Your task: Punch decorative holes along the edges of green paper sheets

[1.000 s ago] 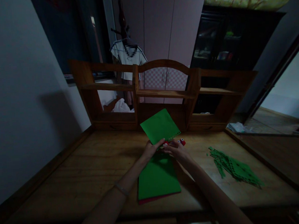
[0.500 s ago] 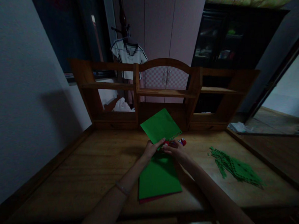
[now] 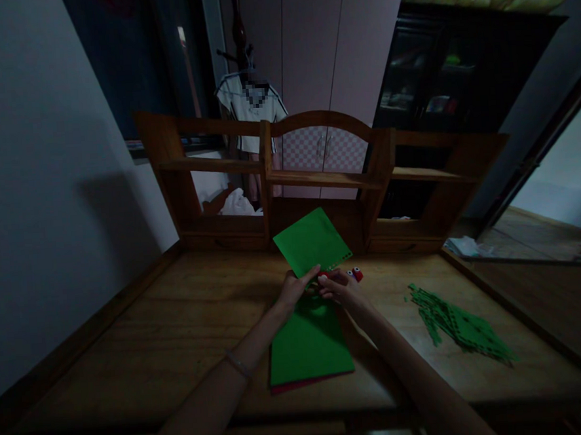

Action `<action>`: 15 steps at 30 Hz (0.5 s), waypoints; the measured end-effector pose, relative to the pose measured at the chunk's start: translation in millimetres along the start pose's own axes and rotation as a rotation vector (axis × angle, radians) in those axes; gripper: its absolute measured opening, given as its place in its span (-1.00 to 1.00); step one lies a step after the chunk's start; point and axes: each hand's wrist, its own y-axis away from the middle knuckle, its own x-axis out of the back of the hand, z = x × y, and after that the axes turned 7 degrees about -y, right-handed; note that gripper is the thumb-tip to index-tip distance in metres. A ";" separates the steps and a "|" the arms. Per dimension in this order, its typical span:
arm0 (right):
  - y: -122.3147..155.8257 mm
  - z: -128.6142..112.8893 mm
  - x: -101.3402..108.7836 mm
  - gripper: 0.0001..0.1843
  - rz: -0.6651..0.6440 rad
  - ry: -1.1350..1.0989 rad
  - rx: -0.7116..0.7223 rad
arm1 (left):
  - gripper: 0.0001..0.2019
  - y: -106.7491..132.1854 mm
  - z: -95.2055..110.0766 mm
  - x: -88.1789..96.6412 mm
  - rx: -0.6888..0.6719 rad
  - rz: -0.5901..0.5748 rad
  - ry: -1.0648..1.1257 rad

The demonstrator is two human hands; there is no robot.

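A home room, shown by wardrobe [image 3: 310, 59] and hanging shirt [image 3: 245, 112].

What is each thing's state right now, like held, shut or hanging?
Green sheet: held raised, small holes along one edge
Left hand: gripping the green sheet
Red tool: held, partly hidden
Right hand: closed around the red tool
Green stack: lying flat, red layer underneath
Green strips: loosely heaped
Pink doors: shut
White shirt: hanging

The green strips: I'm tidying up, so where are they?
In the head view, the green strips lie in a pile on the wooden desk's right side, right of the right hand.
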 end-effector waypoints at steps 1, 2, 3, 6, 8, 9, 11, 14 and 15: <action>-0.8 0.5 0.4 -0.62 0.010 0.012 -0.002 | -0.55 -0.6 -0.7 0.6 -0.016 0.000 -0.004; -1.3 0.7 0.5 -0.62 0.018 0.019 -0.003 | -0.56 -1.2 -1.5 1.1 -0.029 -0.002 -0.006; -1.5 0.6 0.5 -0.62 0.020 0.023 -0.004 | -0.56 -2.0 -2.4 1.6 -0.033 -0.003 -0.007; -0.7 -1.3 0.0 -0.65 0.019 0.022 0.007 | -0.55 -4.3 -4.3 2.0 -0.019 0.002 -0.014; -0.1 -3.1 -0.2 -0.66 0.027 0.024 0.018 | -0.56 -5.7 -4.9 1.2 -0.041 0.018 -0.024; 0.0 -3.9 -0.2 -0.66 0.031 0.025 0.023 | -0.56 -6.5 -5.1 0.7 -0.067 0.025 -0.029; -0.2 -4.7 -0.2 -0.65 0.034 0.032 0.022 | -0.57 -7.8 -5.3 -0.2 -0.125 0.041 -0.044; -0.8 -3.8 -0.2 -0.66 0.046 0.053 0.044 | -0.58 -8.8 -5.5 -0.8 -0.171 0.063 -0.107; -0.9 -3.3 -0.1 -0.67 0.050 0.062 0.057 | -0.59 -8.4 -5.4 -0.6 -0.181 0.073 -0.143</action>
